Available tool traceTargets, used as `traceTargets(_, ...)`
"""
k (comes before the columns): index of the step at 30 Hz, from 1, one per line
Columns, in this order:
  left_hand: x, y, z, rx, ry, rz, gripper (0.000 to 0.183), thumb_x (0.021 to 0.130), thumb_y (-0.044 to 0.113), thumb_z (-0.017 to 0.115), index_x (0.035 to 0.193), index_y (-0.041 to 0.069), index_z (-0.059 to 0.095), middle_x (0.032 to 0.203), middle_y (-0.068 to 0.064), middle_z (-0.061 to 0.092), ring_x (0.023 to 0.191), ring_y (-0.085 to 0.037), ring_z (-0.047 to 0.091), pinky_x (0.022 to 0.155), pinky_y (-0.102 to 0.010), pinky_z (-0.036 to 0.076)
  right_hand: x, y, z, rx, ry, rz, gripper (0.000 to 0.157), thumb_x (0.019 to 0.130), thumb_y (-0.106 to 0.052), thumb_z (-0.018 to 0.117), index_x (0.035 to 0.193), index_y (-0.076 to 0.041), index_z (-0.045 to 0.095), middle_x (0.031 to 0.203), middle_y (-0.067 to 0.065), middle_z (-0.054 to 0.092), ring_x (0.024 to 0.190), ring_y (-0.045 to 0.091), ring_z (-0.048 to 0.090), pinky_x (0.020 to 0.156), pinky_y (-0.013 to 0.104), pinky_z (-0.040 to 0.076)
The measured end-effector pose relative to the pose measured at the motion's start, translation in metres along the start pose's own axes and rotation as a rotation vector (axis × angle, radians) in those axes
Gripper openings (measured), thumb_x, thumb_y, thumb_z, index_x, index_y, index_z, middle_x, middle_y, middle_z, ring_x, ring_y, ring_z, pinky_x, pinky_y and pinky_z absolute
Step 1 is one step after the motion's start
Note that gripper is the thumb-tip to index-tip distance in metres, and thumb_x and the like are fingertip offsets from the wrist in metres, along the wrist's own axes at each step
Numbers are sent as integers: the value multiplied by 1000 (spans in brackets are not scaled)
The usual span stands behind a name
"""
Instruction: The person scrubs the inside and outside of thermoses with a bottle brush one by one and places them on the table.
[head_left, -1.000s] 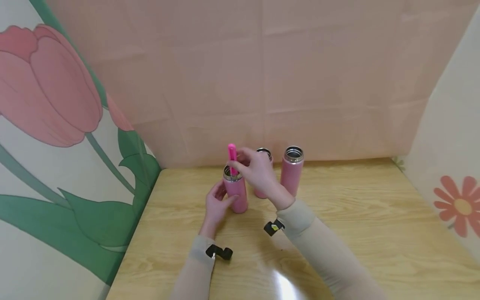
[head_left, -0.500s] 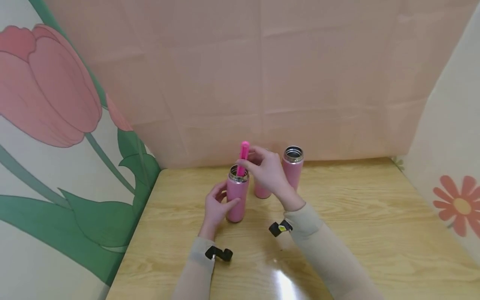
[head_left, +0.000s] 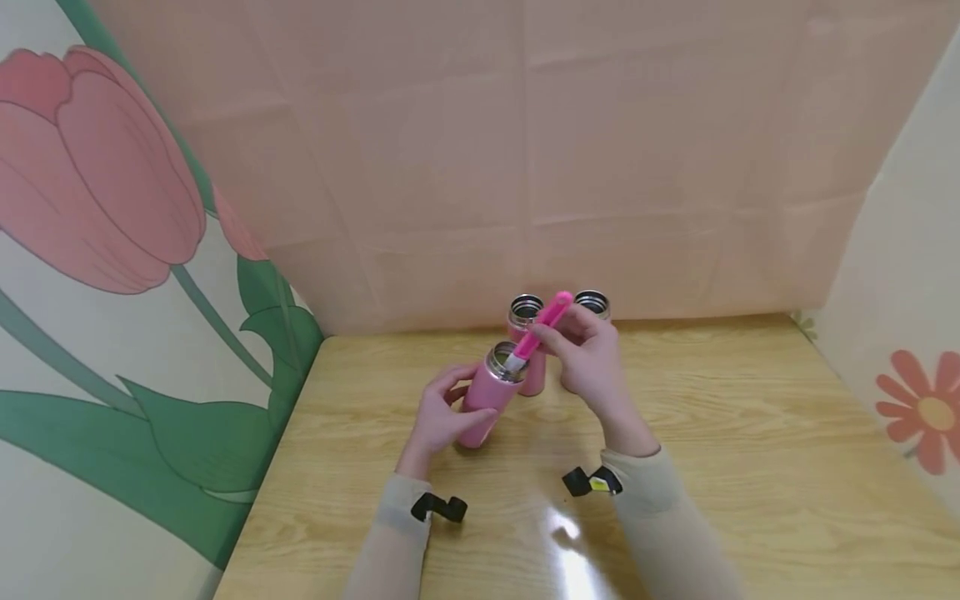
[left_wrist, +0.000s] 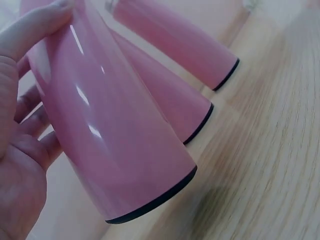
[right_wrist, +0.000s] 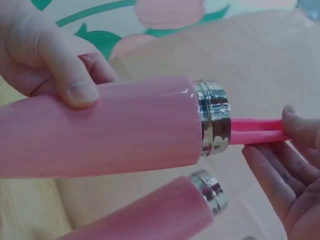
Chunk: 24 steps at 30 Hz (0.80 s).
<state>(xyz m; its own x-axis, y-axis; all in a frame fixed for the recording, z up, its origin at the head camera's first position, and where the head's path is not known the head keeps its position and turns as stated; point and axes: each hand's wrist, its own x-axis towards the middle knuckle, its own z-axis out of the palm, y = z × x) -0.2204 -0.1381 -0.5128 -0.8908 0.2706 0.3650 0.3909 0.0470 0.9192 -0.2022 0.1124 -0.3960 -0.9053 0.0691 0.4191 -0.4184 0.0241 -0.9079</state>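
Note:
My left hand (head_left: 442, 417) grips a pink thermos bottle (head_left: 489, 396) around its side, thumb across the front. The bottle leans to the right, and its steel-rimmed mouth is uncapped. In the left wrist view its dark-edged base shows low over the wood. My right hand (head_left: 592, 358) pinches a bright pink handle (head_left: 553, 315) between thumb and fingers. Below the handle is a whitish part (head_left: 514, 363) at the bottle's mouth; the tool's far end is hidden inside. The right wrist view shows the pink handle (right_wrist: 257, 131) coming straight out of the metal neck (right_wrist: 214, 117).
Two more pink thermos bottles stand uncapped behind: one just behind the held bottle (head_left: 534, 379), the other partly hidden by my right hand, its steel rim (head_left: 592, 302) visible. The wooden table (head_left: 360, 433) meets a pink cloth backdrop (head_left: 420, 208); a flowered panel (head_left: 120, 400) stands left.
The held bottle has gone from standing nearly upright to leaning right, and has shifted right. My right hand has moved right and tilted the pink handle, and the whitish part now shows.

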Motion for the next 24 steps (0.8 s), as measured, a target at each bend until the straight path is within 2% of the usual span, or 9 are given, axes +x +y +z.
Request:
traceTargets(6, 0, 4, 4, 22, -57, 37, 70, 77, 5, 97, 142, 14, 71, 131, -5, 68, 126, -27, 63, 108, -43, 54, -19, 0, -12, 47, 72, 15, 21, 99, -6, 78, 115, 5, 72, 104, 13, 79, 91, 21, 79, 82, 36, 65)
traceTargets(10, -3, 5, 5, 35, -90, 25, 73, 76, 5, 98, 143, 13, 70, 132, -3, 70, 125, -27, 66, 107, -43, 55, -27, -1, -19, 110, 141, 24, 17, 98, -3, 78, 113, 3, 74, 104, 15, 80, 92, 20, 79, 81, 35, 65)
traceTargets(14, -3, 5, 8, 43, -118, -7, 72, 76, 7, 98, 142, 12, 70, 135, -3, 71, 127, -26, 66, 108, -45, 54, -32, 0, -27, 124, 183, 37, 15, 98, -4, 77, 112, 2, 74, 103, 15, 80, 91, 19, 79, 81, 35, 65)
traceTargets(18, -2, 5, 9, 44, -138, -1, 70, 77, 6, 97, 141, 8, 69, 140, -7, 70, 130, -29, 65, 108, -43, 54, -32, -3, -34, 162, 195, 29, 16, 99, -2, 76, 112, 6, 71, 102, 13, 81, 90, 21, 80, 81, 38, 64)
traceTargets(24, -3, 5, 4, 35, -179, 10, 66, 82, 5, 94, 143, 8, 68, 139, -10, 69, 127, -30, 68, 105, -43, 55, -32, -10, -41, 227, 220, 15, 24, 99, 3, 73, 117, 17, 64, 102, 16, 80, 90, 22, 80, 80, 37, 64)
